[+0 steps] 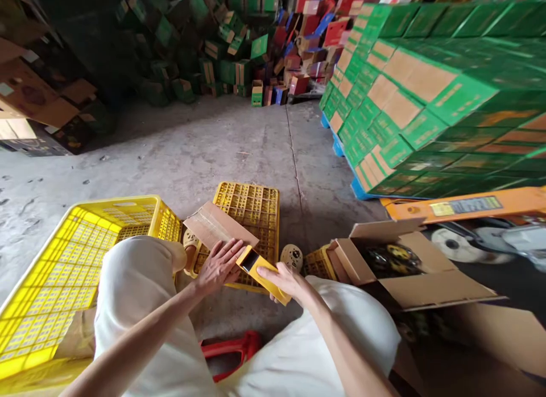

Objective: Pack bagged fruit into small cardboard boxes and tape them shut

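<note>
A brown cardboard piece [213, 223], with a strip of tape along it, lies tilted over an upturned yellow crate [256, 206] between my feet. My left hand [219, 264] rests on the near edge of the cardboard, its fingers stretched out flat. My right hand [284, 282] is wrapped round a flat yellow box [260, 274] with a dark panel at its upper end. That end of the box is beside my left fingertips, over the crate. What the box contains is hidden.
A large yellow basket [77, 226] stands at the left with brown paper inside. Open cartons [418, 289] stand at the right, near an orange pallet jack [464, 205]. Green boxes [405, 107] are stacked on a blue pallet. Scattered boxes [234, 73] lie at the back.
</note>
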Demonstrator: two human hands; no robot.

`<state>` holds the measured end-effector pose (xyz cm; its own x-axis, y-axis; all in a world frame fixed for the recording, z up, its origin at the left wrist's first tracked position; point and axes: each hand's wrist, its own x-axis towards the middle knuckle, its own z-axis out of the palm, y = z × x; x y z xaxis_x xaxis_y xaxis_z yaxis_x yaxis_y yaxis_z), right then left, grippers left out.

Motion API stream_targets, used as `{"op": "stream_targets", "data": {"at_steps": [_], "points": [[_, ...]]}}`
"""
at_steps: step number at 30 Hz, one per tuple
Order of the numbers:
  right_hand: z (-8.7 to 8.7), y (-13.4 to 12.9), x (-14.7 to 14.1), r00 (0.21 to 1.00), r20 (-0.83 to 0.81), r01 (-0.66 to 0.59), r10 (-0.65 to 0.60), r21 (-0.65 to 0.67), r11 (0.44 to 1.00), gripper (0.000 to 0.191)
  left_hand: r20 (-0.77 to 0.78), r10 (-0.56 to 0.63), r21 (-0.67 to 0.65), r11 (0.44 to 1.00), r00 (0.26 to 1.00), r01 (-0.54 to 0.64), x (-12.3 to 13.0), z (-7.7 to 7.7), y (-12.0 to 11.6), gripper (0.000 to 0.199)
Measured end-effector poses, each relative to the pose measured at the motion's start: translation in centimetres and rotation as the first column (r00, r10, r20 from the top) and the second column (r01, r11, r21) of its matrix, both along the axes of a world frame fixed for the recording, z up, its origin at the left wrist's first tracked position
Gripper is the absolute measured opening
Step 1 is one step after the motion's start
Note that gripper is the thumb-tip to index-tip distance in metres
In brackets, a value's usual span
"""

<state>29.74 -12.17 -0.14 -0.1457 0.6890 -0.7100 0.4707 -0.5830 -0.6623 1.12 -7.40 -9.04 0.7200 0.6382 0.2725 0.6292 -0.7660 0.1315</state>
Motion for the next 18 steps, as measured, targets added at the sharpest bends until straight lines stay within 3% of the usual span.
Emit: {"op": "stream_targets", "data": {"at_steps": [4,8,18], "points": [[-0.4,-0.1,-0.1,0.999,-0.032,0.014,-0.013,0.024,1.000,0.058,0.010,0.022,0.016,1.000,1.000,-0.022,-0.1,-0.6,0.7,0.070],[-0.1,-1.0,0.6,0.997,-0.062,0.044,-0.046,-0.034,0.998,0.050,0.020,0.026,0.017,0.999,0.999,-0.027,0.2,-0.8,0.8,0.068],[-0.2,-1.1,0.7,0.992,-0.103,0.064,-0.068,-0.037,0.997,0.047,-0.022,0.034,-0.031,0.999,0.999,-0.035,0.2,0.4,0.5,0.069]]}}
